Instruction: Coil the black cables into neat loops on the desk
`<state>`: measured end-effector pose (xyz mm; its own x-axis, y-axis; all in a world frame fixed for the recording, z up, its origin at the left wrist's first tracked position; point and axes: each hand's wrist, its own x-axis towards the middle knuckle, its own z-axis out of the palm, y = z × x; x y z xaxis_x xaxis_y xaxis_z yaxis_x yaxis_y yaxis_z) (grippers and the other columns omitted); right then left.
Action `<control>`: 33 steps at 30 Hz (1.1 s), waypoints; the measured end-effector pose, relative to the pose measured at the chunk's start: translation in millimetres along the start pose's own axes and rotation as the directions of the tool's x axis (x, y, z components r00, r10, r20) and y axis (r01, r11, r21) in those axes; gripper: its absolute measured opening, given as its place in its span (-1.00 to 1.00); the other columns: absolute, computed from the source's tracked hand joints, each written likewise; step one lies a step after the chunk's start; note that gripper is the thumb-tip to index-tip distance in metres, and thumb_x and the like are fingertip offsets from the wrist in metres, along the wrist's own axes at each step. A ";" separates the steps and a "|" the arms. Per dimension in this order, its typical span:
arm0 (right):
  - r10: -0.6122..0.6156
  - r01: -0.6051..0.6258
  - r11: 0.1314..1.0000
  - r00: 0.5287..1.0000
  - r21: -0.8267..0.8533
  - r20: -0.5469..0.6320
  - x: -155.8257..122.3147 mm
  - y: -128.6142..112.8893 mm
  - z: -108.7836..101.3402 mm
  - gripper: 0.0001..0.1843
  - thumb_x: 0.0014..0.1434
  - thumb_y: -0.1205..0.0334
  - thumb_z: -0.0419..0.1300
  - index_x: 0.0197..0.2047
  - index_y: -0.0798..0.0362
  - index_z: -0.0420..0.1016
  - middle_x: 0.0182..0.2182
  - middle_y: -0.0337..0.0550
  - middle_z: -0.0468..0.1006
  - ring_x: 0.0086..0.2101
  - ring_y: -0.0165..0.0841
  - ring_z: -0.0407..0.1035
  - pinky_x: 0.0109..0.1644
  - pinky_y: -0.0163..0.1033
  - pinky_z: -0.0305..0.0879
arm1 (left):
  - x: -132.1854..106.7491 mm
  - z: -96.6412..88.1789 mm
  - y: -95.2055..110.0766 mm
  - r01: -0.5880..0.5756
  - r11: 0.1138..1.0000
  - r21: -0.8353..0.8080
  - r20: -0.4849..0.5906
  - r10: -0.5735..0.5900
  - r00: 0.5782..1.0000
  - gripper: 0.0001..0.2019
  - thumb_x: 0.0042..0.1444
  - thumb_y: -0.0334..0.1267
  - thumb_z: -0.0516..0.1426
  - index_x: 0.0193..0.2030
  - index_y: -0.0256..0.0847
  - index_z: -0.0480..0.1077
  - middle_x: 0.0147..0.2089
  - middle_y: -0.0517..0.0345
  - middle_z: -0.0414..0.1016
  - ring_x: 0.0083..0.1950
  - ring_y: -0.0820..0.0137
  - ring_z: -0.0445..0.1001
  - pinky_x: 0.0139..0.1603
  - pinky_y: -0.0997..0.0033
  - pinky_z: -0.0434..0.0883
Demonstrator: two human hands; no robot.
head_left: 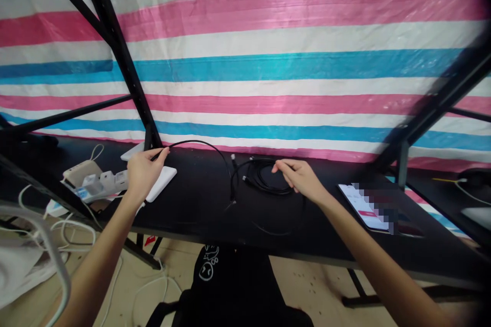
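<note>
My left hand is closed in a pinch on a black cable beside the dark frame post. From those fingertips the cable arches to the right and comes down towards the middle of the black table. My right hand has thumb and fingers pressed together at the right side of a loosely coiled black cable, gripping a strand of it. Several cable plugs show at the left of the coil. Whether both hands hold the same cable cannot be made out. A white flat power bank lies just right of my left wrist.
On the black table, a lit phone lies at the right. A power strip with white adapters and a beige block are at the left. Dark posts rise before a striped sheet. White cords hang at lower left.
</note>
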<state>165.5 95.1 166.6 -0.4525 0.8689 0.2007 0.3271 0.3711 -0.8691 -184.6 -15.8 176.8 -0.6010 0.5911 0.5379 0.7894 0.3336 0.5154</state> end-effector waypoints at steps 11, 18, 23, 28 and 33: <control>0.092 0.183 0.889 0.826 0.419 -0.555 29.5 17.4 -69.3 -0.55 -0.03 -0.20 0.24 -0.40 0.03 0.30 -0.73 -0.46 0.07 -0.77 -0.59 -0.09 -0.72 -0.41 -0.21 | 9.4 44.6 -39.3 0.028 0.983 0.180 0.248 -0.073 0.966 -0.54 0.12 0.02 0.01 -0.11 -0.26 0.56 -0.13 -0.14 0.59 -0.12 0.04 0.52 -0.28 0.32 0.32; -0.016 0.133 0.958 0.908 0.253 -0.419 9.5 8.2 -83.5 -0.58 0.06 -0.15 0.20 -0.30 0.07 0.44 -0.71 -0.40 0.17 -0.79 -0.61 -0.11 -0.72 -0.37 -0.22 | 2.6 53.5 -56.8 0.069 0.990 0.124 0.372 -0.111 0.922 -0.53 0.08 0.10 -0.01 -0.22 -0.21 0.56 -0.45 -0.02 0.57 -0.35 0.18 0.53 -0.40 0.41 0.27; -0.086 0.203 0.962 0.860 0.184 -0.502 -4.1 -19.6 -89.0 -0.57 0.09 -0.13 0.18 -0.23 0.09 0.53 -0.70 -0.38 0.15 -0.78 -0.60 -0.11 -0.71 -0.35 -0.27 | -12.0 63.8 -69.7 0.044 0.998 0.054 0.576 -0.067 0.815 -0.57 0.09 0.06 -0.05 -0.34 -0.22 0.49 -0.70 0.17 0.38 -0.64 0.33 0.40 -0.54 0.45 0.24; -0.114 0.211 0.969 0.843 0.129 -0.525 -12.0 -38.1 -86.6 -0.61 0.11 -0.07 0.20 -0.23 0.10 0.58 -0.73 -0.39 0.06 -0.75 -0.59 -0.11 -0.67 -0.34 -0.29 | -26.6 71.6 -76.5 -0.031 0.999 0.026 0.672 0.005 0.740 -0.60 0.17 -0.02 -0.10 -0.12 -0.26 0.38 -0.59 0.16 0.47 -0.57 0.34 0.45 -0.49 0.46 0.31; -0.187 0.260 0.966 0.731 0.014 -0.657 -12.8 -47.5 -81.4 -0.70 0.07 -0.01 0.26 -0.34 0.08 0.60 -0.75 -0.36 0.09 -0.70 -0.58 -0.09 -0.63 -0.35 -0.22 | -39.7 77.1 -71.3 -0.176 0.975 0.132 0.679 0.040 0.733 -0.70 0.19 -0.20 -0.07 -0.06 -0.27 0.35 -0.43 0.01 0.54 -0.32 0.23 0.53 -0.27 0.37 0.34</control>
<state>223.3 92.9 242.1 0.1531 0.7807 0.6059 0.1867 0.5792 -0.7935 -207.4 -6.5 67.3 -0.3239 0.9453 -0.0379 0.8924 0.3185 0.3196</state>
